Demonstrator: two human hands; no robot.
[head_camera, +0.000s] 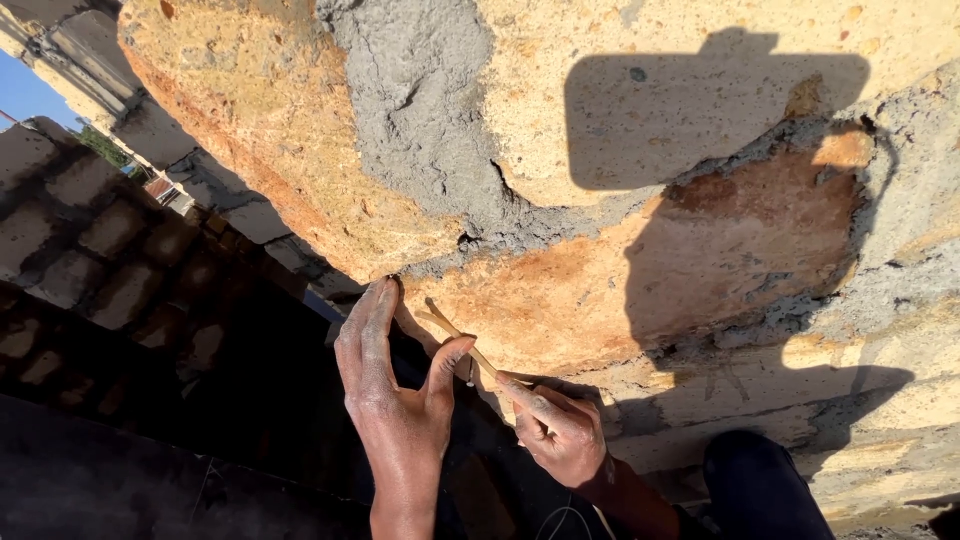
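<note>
- A thin wooden stick (462, 343) is held at the near edge of a rough stone wall (700, 250), where an orange-stained stone meets the drop into shadow.
- The stick is seen slanting from its upper-left tip, just beside the stone's lower edge, down to the right into the right hand.
- The left hand (395, 385) is raised with its fingers extended and close together; their tips are laid against the lower corner of the orange stone, at the mortar seam.
- The left thumb is spread apart from the fingers and is pressed against the middle of the stick.
- The right hand (560, 435) is placed lower and to the right, its fingers curled and pinched on the stick's lower end, the forefinger stretched along it.
- Grey mortar (420, 110) is packed in thick seams between the pale and orange stones of the wall.
- A dark rectangular shadow (700, 120) with a rounded shape below it is cast across the sunlit stones.
- A dark trouser knee (760, 485) is seen at the bottom edge, right of the right hand.
- A shaded block wall (110, 250) is visible far below at the left, with a patch of blue sky in the upper left corner.
</note>
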